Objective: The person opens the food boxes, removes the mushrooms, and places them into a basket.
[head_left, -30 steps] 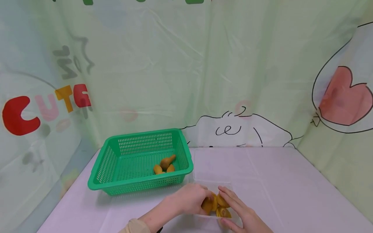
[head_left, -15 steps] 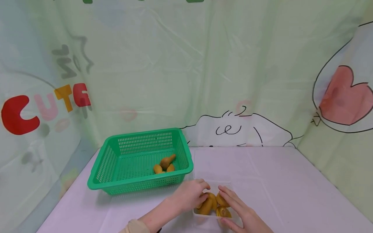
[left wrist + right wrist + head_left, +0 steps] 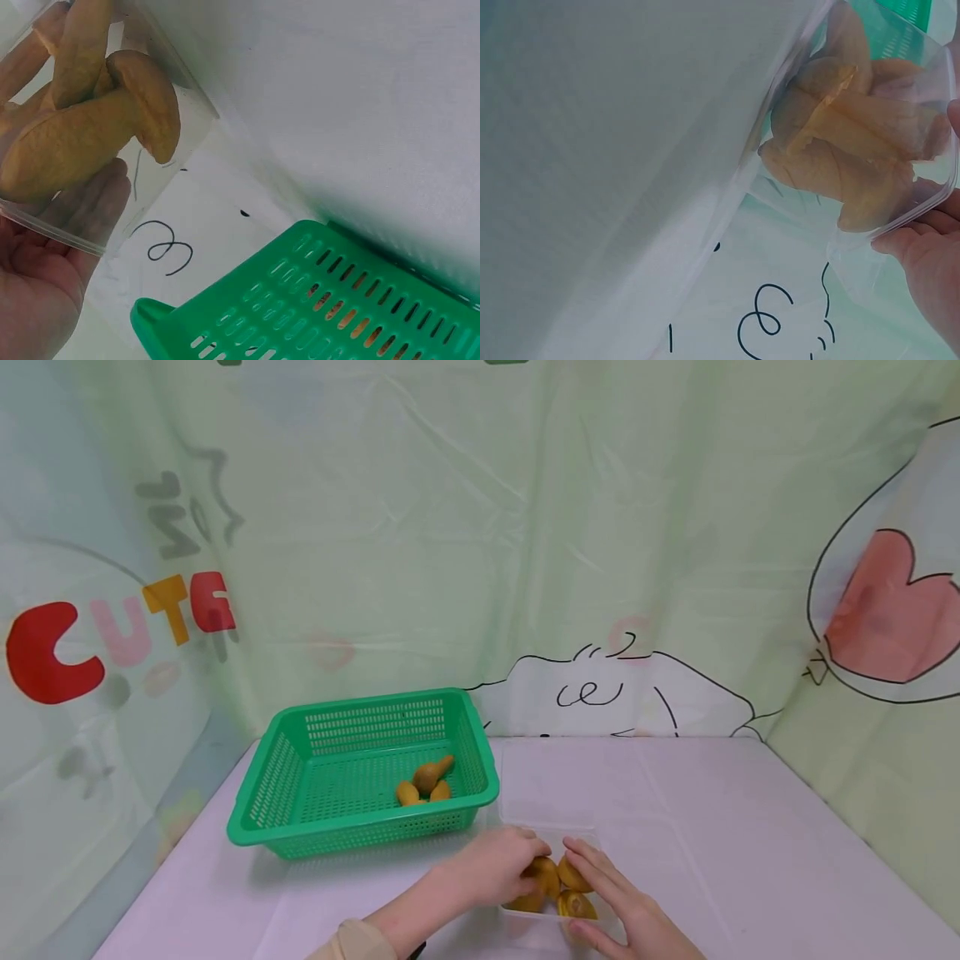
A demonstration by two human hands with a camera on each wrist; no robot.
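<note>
A clear plastic box (image 3: pixel 551 927) holds several yellow-brown mushrooms (image 3: pixel 576 906). My left hand (image 3: pixel 495 867) reaches over the box's left wall, its fingers among the mushrooms. In the left wrist view, the fingers (image 3: pixel 112 191) extend past the rim, close to a mushroom stem (image 3: pixel 67 142); the thumb is out of sight there. At the box's right side rests my right hand (image 3: pixel 626 902), with straight fingers along the wall and the thumb low at the front corner. In the right wrist view, this hand (image 3: pixel 937 247) touches the rim.
A green perforated basket (image 3: pixel 360 827) stands left of and behind the box, with several mushrooms (image 3: pixel 429 778) in its right front corner. The table (image 3: pixel 675 843) has a pale cover. A printed curtain (image 3: pixel 375 568) borders its back and sides.
My left hand gripped a mushroom in the box, lifted its fingers off, and now lowers them onto the mushrooms again. The right hand stays at the box's right side.
</note>
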